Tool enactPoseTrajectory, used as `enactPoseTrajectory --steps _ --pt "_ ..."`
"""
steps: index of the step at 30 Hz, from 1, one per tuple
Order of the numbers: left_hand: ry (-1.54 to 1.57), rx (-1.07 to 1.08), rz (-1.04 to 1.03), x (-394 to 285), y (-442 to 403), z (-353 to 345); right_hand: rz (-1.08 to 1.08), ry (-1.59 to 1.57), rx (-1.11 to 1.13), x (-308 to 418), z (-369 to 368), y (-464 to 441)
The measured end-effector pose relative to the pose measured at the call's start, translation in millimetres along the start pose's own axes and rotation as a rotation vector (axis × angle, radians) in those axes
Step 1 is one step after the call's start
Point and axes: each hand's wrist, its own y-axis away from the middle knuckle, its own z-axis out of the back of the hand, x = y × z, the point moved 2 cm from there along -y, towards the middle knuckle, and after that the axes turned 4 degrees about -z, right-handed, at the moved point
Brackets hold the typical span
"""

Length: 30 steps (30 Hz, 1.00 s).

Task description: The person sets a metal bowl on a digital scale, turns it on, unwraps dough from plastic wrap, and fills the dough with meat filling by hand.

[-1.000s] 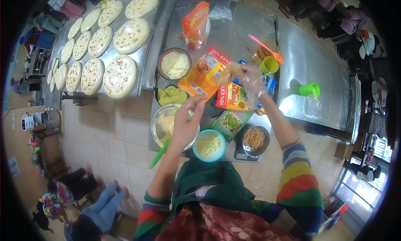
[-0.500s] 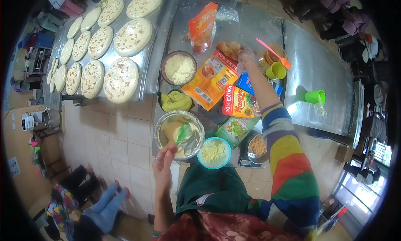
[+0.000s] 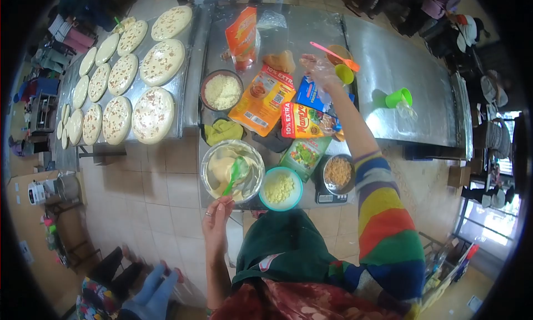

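Observation:
My left hand (image 3: 216, 219) pinches the handle end of a green spatula (image 3: 236, 173), whose head rests in a clear bowl (image 3: 257, 162) of creamy mixture. Under a clear plastic glove, my right hand (image 3: 325, 73) is stretched over the table beside a lime-green cup (image 3: 343, 74); whether its fingers grip anything is too blurred to tell. A brown crumpled item (image 3: 280, 61) lies left of that hand, above an orange packet (image 3: 263, 101). Near my body are a turquoise-rimmed bowl of pale pieces (image 3: 279, 188) and a metal bowl of brown crumbs (image 3: 338, 172) on a scale (image 3: 327, 196).
Round flatbreads (image 3: 154, 116) cover the left table. A bowl of grated white food (image 3: 222, 92), a green cloth (image 3: 223, 132), a red pouch (image 3: 242, 39) and a pink-orange spatula (image 3: 347, 63) surround the packets. Another green cup (image 3: 398, 98) stands right. People are at the edges.
My left hand has moved down and taken hold of the green spatula. My right hand has let go of the brown item, which now lies on the table. The view has shifted slightly.

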Motion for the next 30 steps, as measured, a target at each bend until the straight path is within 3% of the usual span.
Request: enactPoseTrajectory --steps 3,7,9,11,13,18,24,27,30 --pt "-0.002 0.016 -0.007 1.8 14.1 10.9 -0.010 -0.034 0.016 25.8 43.4 104.9" --pt "-0.017 0.051 -0.032 7.6 40.0 32.2 -0.044 0.145 -0.205 -61.1 87.0 195.8" --pt "0.000 0.065 -0.041 11.9 53.9 43.3 -0.111 0.454 -0.259 -81.6 95.2 250.0" --pt "-0.005 0.091 -0.043 17.1 68.7 54.3 -0.044 0.520 -0.338 -123.3 93.5 292.9" --pt "-0.008 0.105 -0.044 23.4 85.4 66.3 -0.124 0.518 -0.339 -150.3 80.3 319.8" --pt "-0.014 0.076 -0.030 38.3 125.8 94.7 -0.337 0.399 -0.301 -161.9 49.0 344.8" --pt "0.006 -0.026 0.041 65.6 157.3 121.8 -0.213 0.407 -0.513 -171.1 24.5 345.1" --pt "-0.043 0.026 0.069 72.5 159.3 109.8 -0.213 0.375 -0.534 -174.3 25.2 343.2" --pt "-0.183 0.225 0.091 89.9 148.0 83.1 -0.166 0.302 -0.574 -171.9 32.5 344.9"
